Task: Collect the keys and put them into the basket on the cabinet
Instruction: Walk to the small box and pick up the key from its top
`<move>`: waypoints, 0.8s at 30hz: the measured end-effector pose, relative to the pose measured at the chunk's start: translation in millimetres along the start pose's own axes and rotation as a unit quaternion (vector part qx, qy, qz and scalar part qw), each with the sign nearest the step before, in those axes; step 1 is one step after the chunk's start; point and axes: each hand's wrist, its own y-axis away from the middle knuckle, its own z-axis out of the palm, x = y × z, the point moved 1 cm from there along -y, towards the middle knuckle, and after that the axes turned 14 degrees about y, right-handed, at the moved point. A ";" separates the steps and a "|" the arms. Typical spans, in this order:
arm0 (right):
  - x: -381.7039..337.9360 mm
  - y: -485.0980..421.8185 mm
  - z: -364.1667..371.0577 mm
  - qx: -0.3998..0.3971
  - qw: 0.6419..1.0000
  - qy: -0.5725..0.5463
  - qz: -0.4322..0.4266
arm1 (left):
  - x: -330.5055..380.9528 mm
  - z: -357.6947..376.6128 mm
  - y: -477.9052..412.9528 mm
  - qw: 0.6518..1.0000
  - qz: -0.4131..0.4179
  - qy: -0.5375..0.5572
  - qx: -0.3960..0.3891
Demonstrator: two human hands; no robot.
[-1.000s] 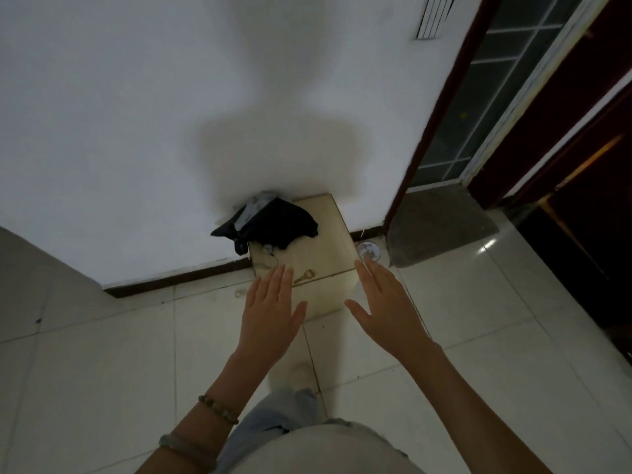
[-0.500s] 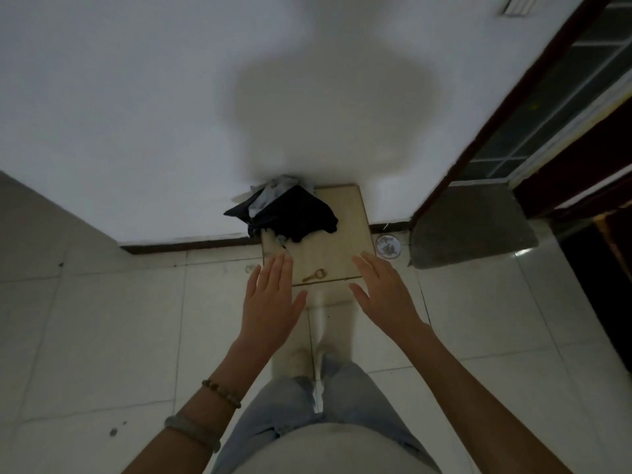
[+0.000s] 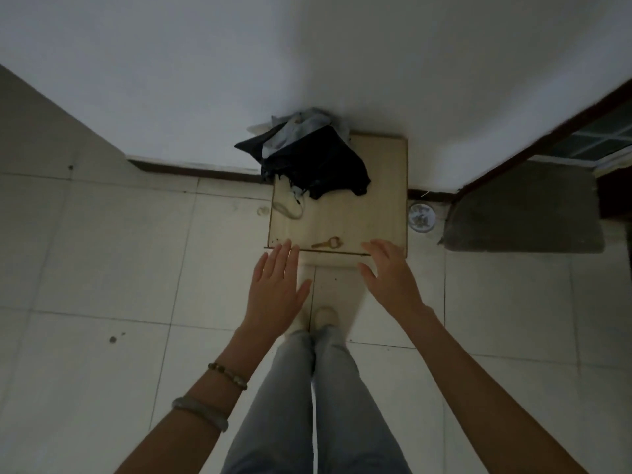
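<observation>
1. We stand facing a small pale cabinet [image 3: 376, 200] set against the white wall [image 3: 307, 63], and we place everything else by it.
2. A brass-coloured key [image 3: 327, 243] lies flat on the cabinet top, close to its near edge and about midway along it, with its round bow toward the right.
3. Our left hand [image 3: 275, 289] hovers palm down just short of the cabinet's near left corner, fingers straight, close together and empty; its fingertips reach the edge, left of the key and not touching it.
4. Our right hand [image 3: 391, 273] hovers over the near right corner, fingers loosely spread and empty, its fingertips over the top to the right of the key and apart from it.
5. The key sits between the two hands.
6. A heap of dark cloth [image 3: 318, 165] with a paler piece on top covers the cabinet's far left part against the wall and hangs past its left side.
7. A thin pale cord [image 3: 289, 208] loops on the top just in front of the cloth, near the left edge.
8. We cannot make out a basket on the cabinet; the cloth may hide it.
9. On the tiled floor [image 3: 102, 268] just right of the cabinet lies a small round patterned dish [image 3: 421, 217], and beyond that a grey mat [image 3: 526, 206].
10. Two bracelets [image 3: 227, 374] circle our left forearm, and our pale jeans [image 3: 321, 388] and shoes show below the cabinet's near edge.
</observation>
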 end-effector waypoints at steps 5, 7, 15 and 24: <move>32.1 -36.8 77.3 0.001 1.000 -0.008 -0.006 | -50.4 70.0 -37.8 0.999 0.013 -0.018 -0.030; 43.4 -48.0 109.6 0.002 1.000 -0.012 -0.003 | -70.1 98.9 -50.1 0.999 0.019 -0.021 -0.034; 79.8 -80.6 200.3 0.017 1.000 -0.022 0.010 | -122.4 194.8 -80.9 0.998 0.043 -0.012 -0.036; 83.6 -101.0 225.5 0.037 0.998 0.034 -0.037 | -139.4 226.8 -87.7 0.996 0.072 -0.054 0.011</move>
